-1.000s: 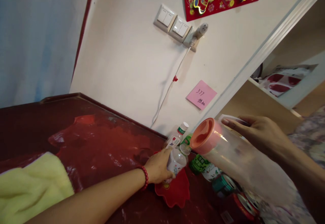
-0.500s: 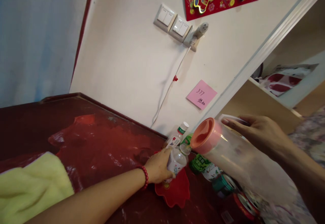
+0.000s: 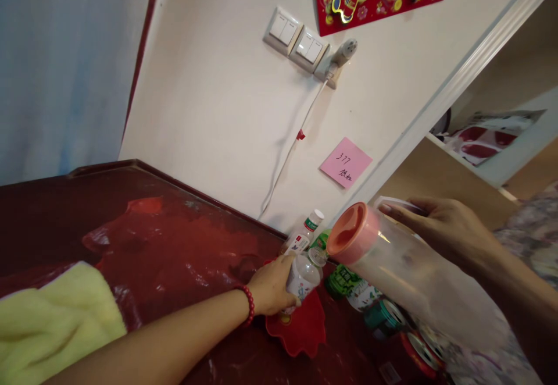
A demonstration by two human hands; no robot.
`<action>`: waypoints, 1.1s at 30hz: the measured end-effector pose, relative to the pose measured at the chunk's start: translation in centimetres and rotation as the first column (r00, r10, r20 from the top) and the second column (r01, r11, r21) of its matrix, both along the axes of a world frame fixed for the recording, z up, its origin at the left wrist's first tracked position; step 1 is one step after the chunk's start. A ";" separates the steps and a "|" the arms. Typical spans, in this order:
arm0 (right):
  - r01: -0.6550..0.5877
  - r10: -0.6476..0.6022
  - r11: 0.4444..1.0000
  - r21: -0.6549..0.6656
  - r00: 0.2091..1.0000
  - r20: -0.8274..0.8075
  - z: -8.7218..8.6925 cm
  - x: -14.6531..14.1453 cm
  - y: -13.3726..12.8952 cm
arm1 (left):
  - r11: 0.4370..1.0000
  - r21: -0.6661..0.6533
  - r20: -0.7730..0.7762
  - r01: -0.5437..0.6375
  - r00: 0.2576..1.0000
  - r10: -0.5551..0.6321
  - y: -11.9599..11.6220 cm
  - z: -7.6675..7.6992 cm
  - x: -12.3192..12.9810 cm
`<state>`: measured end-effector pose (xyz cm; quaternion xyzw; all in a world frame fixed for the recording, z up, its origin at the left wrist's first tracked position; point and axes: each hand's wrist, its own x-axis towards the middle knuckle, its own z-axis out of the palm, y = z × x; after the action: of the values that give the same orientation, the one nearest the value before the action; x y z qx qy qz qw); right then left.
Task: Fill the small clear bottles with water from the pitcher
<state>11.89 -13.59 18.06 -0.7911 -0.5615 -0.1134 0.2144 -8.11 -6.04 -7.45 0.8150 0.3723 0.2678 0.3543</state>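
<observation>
My left hand [image 3: 272,286], with a red bead bracelet [image 3: 249,305] at the wrist, is wrapped round a clear bottle [image 3: 305,274] with a printed label. The bottle's mouth is uncapped, and it stands over a red scalloped dish [image 3: 303,327]. My right hand [image 3: 449,225] grips the white handle of a translucent pitcher [image 3: 427,286]. That pitcher is tipped to the left, and its coral lid [image 3: 353,232] meets or nearly meets the bottle's mouth. Whether liquid is flowing I cannot tell.
Behind the held bottle stands a white-capped bottle [image 3: 307,228]. Several cans, among them a green can [image 3: 383,318] and a red can [image 3: 412,359], stand below the pitcher. A yellow cloth [image 3: 61,315] lies at the left of the dark red table [image 3: 52,216]. A white cable [image 3: 288,155] hangs down the wall.
</observation>
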 end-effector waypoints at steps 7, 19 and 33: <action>-0.009 0.008 1.000 -0.009 1.000 -0.018 0.0 -0.1 0.1 | 1.000 -0.006 -0.015 -0.002 1.000 0.002 -0.1 0.2 -0.1; -0.011 0.011 1.000 -0.012 1.000 -0.010 0.0 -0.3 0.0 | 1.000 -0.011 -0.002 -0.002 1.000 0.002 -0.1 0.3 0.0; -0.065 0.067 0.997 -0.037 0.997 0.035 -0.1 -0.7 0.4 | 1.000 -0.023 0.008 0.005 1.000 -0.005 0.0 0.1 0.0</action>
<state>11.23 -13.14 17.92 -0.7736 -0.5930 -0.1104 0.1939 -8.10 -6.03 -7.38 0.8106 0.3720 0.2658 0.3659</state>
